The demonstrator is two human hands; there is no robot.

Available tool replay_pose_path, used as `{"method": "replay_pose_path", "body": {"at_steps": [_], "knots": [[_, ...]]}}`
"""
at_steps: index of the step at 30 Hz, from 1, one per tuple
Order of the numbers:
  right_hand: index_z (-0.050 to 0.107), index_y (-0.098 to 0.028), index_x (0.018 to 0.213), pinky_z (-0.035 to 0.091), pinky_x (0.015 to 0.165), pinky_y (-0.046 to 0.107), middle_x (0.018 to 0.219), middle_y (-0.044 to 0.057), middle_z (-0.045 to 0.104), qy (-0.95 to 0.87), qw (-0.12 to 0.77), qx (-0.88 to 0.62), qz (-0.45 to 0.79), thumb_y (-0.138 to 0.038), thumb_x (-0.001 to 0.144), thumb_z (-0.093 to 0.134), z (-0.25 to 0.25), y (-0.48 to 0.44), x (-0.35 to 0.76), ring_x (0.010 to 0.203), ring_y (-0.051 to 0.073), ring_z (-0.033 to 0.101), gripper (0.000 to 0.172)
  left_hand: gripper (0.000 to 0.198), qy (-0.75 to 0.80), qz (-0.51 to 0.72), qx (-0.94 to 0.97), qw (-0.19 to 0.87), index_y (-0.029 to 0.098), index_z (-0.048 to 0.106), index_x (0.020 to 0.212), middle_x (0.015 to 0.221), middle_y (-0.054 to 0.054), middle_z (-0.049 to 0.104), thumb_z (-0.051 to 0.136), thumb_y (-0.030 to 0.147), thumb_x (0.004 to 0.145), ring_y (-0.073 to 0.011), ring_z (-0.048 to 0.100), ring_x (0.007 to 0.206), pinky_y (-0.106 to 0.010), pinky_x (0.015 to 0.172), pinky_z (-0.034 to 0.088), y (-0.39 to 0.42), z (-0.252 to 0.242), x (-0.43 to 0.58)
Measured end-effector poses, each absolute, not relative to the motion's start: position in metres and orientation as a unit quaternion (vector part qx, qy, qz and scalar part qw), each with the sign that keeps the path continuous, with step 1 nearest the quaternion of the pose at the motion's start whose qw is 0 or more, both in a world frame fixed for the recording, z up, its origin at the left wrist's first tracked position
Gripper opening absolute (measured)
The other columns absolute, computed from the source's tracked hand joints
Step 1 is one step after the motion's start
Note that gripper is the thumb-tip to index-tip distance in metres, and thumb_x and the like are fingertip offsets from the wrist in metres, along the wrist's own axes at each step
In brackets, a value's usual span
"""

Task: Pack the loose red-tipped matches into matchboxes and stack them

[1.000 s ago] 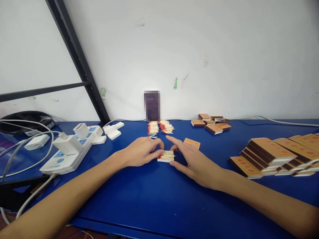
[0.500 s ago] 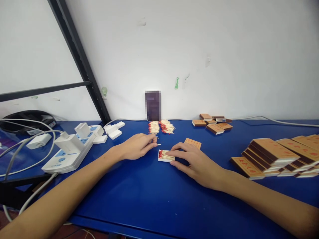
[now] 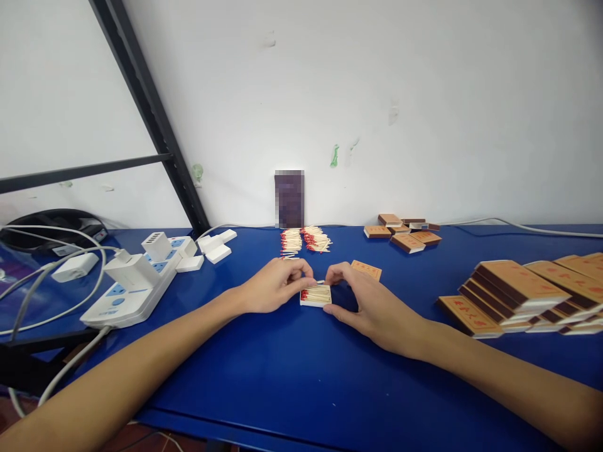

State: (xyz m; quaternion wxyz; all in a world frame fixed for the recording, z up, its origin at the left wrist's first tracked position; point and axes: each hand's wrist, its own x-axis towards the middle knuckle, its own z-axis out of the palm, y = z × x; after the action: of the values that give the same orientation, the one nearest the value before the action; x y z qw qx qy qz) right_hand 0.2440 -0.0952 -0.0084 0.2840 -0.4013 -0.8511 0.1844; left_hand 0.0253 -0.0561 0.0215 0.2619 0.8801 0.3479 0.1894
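Observation:
A white matchbox tray (image 3: 315, 304) filled with red-headed matches lies on the blue table, open side up. My left hand (image 3: 277, 284) is at its left end, thumb and fingers pinched on a match (image 3: 320, 282) that pokes out over the tray. Round the tray's right end, my right hand (image 3: 370, 301) has its thumb at the near corner and its fingers at the far side. Just behind my right hand lies an orange matchbox sleeve (image 3: 366, 270), partly covered by it. Farther back are two piles of loose matches, one left (image 3: 291, 241) and one right (image 3: 316, 239).
Stacked matchboxes (image 3: 518, 285) stand at the right; several more boxes (image 3: 409, 242) lie near the wall. At left are a power strip (image 3: 136, 304) with chargers, white blocks (image 3: 218, 253) and cables. A blurred dark rectangular object (image 3: 289, 199) stands against the wall.
My left hand has moved right with the match, from beside the tray to over its left end. My right fingers have lifted off the matches to the tray's far edge.

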Motion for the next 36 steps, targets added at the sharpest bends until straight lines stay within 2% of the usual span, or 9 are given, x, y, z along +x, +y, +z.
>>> {"method": "replay_pose_path", "body": {"at_steps": [3,6,9,12,17,22,30,36], "knots": [[0.042,-0.025,0.117,0.048,0.085,0.040,0.113,0.007,0.061,-0.850,0.288,-0.397,0.195,-0.031,0.088,0.057,-0.009,-0.095,0.244,0.103,0.023,0.057,0.033,0.026,0.357,0.193,0.889,0.213,0.019,0.058,0.092,0.056,0.007,0.045,0.045,0.042,0.095,-0.0093,0.040,0.052,-0.022,0.053,0.030,-0.055,0.021,0.027],[0.041,-0.026,0.122,0.047,0.088,0.041,0.114,0.007,0.061,-0.846,0.284,-0.406,0.196,-0.032,0.088,0.056,-0.009,-0.095,0.244,0.106,0.024,0.057,0.037,0.024,0.405,0.203,0.885,0.109,0.020,0.054,0.102,0.060,0.005,0.050,0.039,0.038,0.099,-0.0122,0.046,0.056,-0.024,0.057,0.031,-0.040,0.022,0.014],[0.040,-0.027,0.126,0.047,0.090,0.040,0.116,0.006,0.060,-0.845,0.276,-0.413,0.197,-0.032,0.089,0.056,-0.009,-0.095,0.244,0.108,0.023,0.057,0.041,0.020,0.400,0.128,0.908,0.002,0.020,0.056,0.097,0.081,-0.001,0.059,0.042,0.034,0.097,-0.0175,0.053,0.076,-0.029,0.069,0.035,-0.021,0.021,-0.004],[0.039,-0.028,0.129,0.047,0.090,0.040,0.116,0.006,0.060,-0.847,0.267,-0.416,0.196,-0.033,0.090,0.055,-0.009,-0.095,0.244,0.108,0.023,0.056,0.043,0.022,0.398,0.082,0.913,-0.044,0.021,0.058,0.098,0.094,-0.005,0.057,0.041,0.034,0.098,-0.0213,0.052,0.089,-0.033,0.077,0.035,-0.010,0.020,-0.015],[0.040,-0.027,0.131,0.047,0.088,0.040,0.115,0.006,0.061,-0.848,0.267,-0.414,0.193,-0.033,0.089,0.054,-0.008,-0.096,0.244,0.107,0.023,0.057,0.044,0.024,0.397,0.077,0.914,-0.038,0.021,0.056,0.097,0.095,-0.006,0.054,0.037,0.035,0.099,-0.0217,0.050,0.089,-0.034,0.076,0.035,-0.011,0.019,-0.013],[0.040,-0.028,0.131,0.047,0.089,0.041,0.117,0.007,0.060,-0.850,0.267,-0.410,0.194,-0.033,0.090,0.053,-0.008,-0.096,0.244,0.108,0.024,0.056,0.043,0.021,0.395,0.104,0.912,-0.037,0.021,0.055,0.105,0.098,-0.006,0.052,0.039,0.033,0.098,-0.0219,0.047,0.090,-0.035,0.080,0.037,-0.010,0.016,-0.011],[0.039,-0.028,0.131,0.046,0.090,0.041,0.119,0.006,0.059,-0.849,0.260,-0.415,0.200,-0.034,0.091,0.053,-0.008,-0.096,0.245,0.109,0.024,0.056,0.043,0.020,0.374,0.109,0.920,-0.036,0.018,0.054,0.097,0.101,-0.008,0.048,0.037,0.027,0.098,-0.0212,0.045,0.090,-0.035,0.082,0.039,-0.008,0.014,-0.008],[0.038,-0.030,0.133,0.046,0.089,0.041,0.120,0.005,0.059,-0.851,0.257,-0.414,0.197,-0.036,0.091,0.052,-0.007,-0.097,0.245,0.108,0.024,0.056,0.045,0.024,0.374,0.077,0.924,-0.038,0.017,0.054,0.096,0.100,-0.009,0.049,0.033,0.029,0.099,-0.0217,0.046,0.088,-0.036,0.078,0.039,-0.009,0.016,-0.008]]}}
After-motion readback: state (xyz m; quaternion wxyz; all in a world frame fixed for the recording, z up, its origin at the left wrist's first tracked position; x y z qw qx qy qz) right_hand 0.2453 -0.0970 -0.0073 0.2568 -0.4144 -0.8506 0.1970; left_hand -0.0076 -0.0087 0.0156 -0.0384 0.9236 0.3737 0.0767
